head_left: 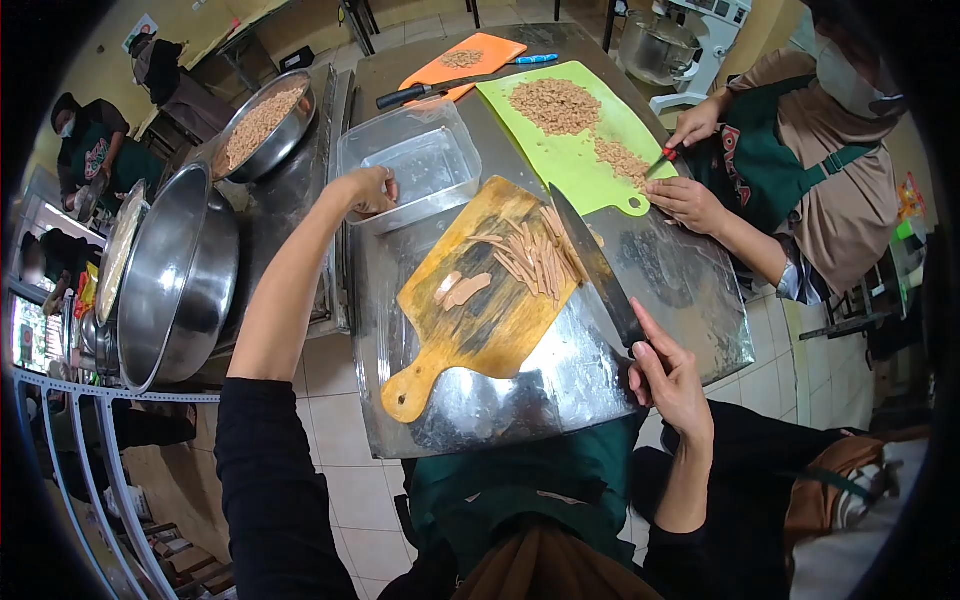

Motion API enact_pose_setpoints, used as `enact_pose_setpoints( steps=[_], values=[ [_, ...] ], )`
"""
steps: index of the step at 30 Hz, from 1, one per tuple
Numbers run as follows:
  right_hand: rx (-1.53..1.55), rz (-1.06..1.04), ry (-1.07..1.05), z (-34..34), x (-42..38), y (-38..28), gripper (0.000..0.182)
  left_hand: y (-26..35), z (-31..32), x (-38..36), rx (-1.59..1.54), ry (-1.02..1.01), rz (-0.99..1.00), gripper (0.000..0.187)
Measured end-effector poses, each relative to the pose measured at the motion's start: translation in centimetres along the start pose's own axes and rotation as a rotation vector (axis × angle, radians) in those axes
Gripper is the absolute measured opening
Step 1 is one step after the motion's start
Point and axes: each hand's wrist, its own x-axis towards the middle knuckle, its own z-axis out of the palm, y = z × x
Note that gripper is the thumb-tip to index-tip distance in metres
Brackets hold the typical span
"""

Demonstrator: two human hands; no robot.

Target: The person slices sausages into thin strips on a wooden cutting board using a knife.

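Observation:
My right hand [672, 378] is closed around the black handle of a large kitchen knife [592, 262], its blade slanting up and left past the board's right edge. My left hand [374, 192] reaches over the near left corner of a clear plastic container [430, 165], fingers curled at its rim; part of the grip is hidden. Between my hands lies a wooden cutting board [440, 300] with its handle toward me. Thin brown strips [535, 260] are heaped on its right side, and a few flat slices [464, 290] rest near the middle.
Across the metal table [690, 290], a co-worker's hands [695, 200] cut brown bits on a green mat [500, 105]. An orange mat [500, 48] and another knife [405, 95] lie at the far side. Steel bowls [175, 290] stand at left.

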Motion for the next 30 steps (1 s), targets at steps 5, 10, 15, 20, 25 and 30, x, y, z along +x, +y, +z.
enact_pose_setpoints(
  steps=[5,10,15,20,25,30],
  values=[
    [0.0,0.002,0.008,-0.1,-0.3,0.0,0.049,-0.5,-2.0,-1.8,-0.506,-0.021,-0.041,0.037],
    [-0.001,-0.008,0.007,0.1,-0.4,-0.1,0.05,-0.2,-4.1,-4.5,-0.507,0.086,0.108,0.033],
    [-0.004,-0.011,0.014,0.4,-0.4,0.0,0.049,4.2,-3.0,-10.4,-0.653,0.037,0.361,0.028],
    [-0.009,0.001,0.017,0.8,-0.5,0.4,0.049,6.5,4.4,-11.2,-0.639,-0.105,0.467,0.022],
    [0.003,0.018,0.006,1.1,-0.9,0.6,0.049,7.5,8.4,-11.7,-0.566,0.06,0.318,0.038],
    [0.002,0.035,0.003,1.2,-1.1,0.7,0.049,9.5,8.4,-14.5,-0.58,0.274,0.242,0.03]
  ],
)
